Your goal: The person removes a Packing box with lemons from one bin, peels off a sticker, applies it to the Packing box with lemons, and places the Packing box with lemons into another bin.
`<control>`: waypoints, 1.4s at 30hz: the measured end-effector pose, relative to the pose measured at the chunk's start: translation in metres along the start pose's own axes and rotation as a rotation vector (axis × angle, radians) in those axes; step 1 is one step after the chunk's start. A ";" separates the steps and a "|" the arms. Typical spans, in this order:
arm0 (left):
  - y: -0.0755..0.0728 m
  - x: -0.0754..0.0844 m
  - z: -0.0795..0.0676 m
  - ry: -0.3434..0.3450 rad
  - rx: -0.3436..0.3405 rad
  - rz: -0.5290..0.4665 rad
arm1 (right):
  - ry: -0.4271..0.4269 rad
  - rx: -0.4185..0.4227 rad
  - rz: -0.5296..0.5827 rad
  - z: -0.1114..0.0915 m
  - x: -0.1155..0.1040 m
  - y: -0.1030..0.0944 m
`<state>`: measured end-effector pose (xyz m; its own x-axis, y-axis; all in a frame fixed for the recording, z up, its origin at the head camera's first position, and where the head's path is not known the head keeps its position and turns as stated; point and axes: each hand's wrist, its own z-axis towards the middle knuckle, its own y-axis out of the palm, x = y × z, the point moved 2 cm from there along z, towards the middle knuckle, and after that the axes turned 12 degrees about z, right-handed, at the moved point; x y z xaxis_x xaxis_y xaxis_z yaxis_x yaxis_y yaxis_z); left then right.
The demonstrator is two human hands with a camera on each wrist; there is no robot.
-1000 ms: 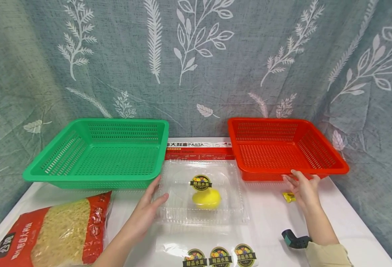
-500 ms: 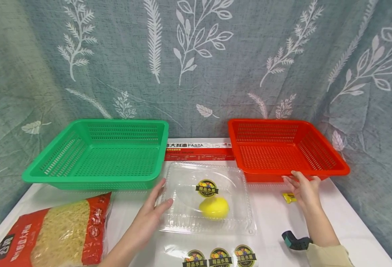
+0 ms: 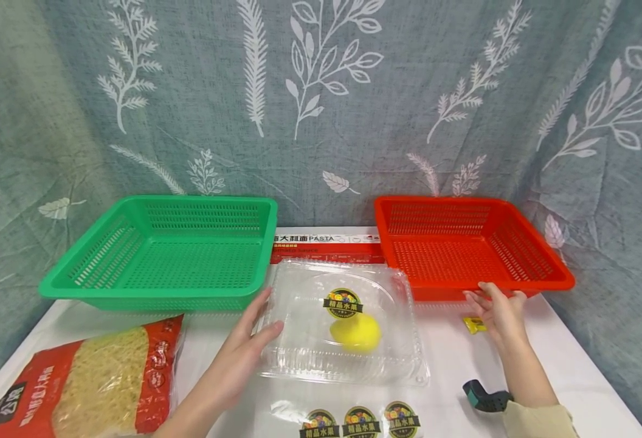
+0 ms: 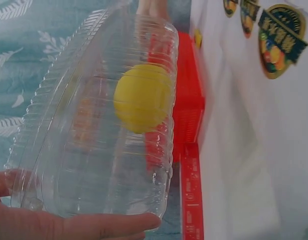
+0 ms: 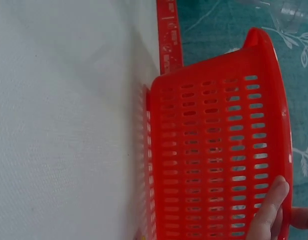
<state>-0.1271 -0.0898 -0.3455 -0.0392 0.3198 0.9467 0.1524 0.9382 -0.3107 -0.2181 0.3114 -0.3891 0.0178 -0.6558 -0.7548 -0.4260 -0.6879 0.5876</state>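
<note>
My left hand (image 3: pixel 241 350) grips the left edge of a clear plastic clamshell box (image 3: pixel 299 328), held up above the table. A yellow lemon (image 3: pixel 356 333) lies inside, toward the right. The box bears a round black fruit sticker (image 3: pixel 343 303) on its lid. In the left wrist view, the thumb and fingers hold the edge of the box (image 4: pixel 93 170), with the lemon (image 4: pixel 142 98) showing through the plastic. My right hand (image 3: pixel 501 316) pinches the front rim of the red basket (image 3: pixel 447 291). In the right wrist view, fingers and thumb stand on either side of the basket (image 5: pixel 214 145) rim.
A green basket (image 3: pixel 162 301) stands at the back left. A bag of pasta (image 3: pixel 102 377) lies in front of it. Behind the clear box is a red-and-white pasta box (image 3: pixel 326 249). A sheet of stickers (image 3: pixel 277 407) lies in front, and a small yellow packet (image 3: pixel 474 325) lies near the right hand.
The clear box with the lemon has shifted to the right and turned slightly, then tilted up a little. The lemon has moved right with it. The right hand stays on the red basket's rim.
</note>
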 end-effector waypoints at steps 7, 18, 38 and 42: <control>0.003 0.018 0.014 0.021 -0.009 -0.039 | -0.083 -0.075 -0.024 0.034 0.012 -0.034; 0.014 0.048 0.045 0.056 0.006 -0.117 | -0.011 -0.004 0.041 -0.006 0.002 0.002; 0.064 0.096 0.126 0.027 0.041 -0.243 | -0.143 -0.091 0.017 0.064 0.021 -0.054; 0.080 0.102 0.139 0.015 0.046 -0.290 | -0.143 -0.098 -0.002 0.063 0.019 -0.053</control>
<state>-0.2559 0.0361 -0.2853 -0.0598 0.0355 0.9976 0.0916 0.9954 -0.0299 -0.2516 0.3552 -0.4531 -0.1133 -0.6084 -0.7855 -0.3359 -0.7206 0.6066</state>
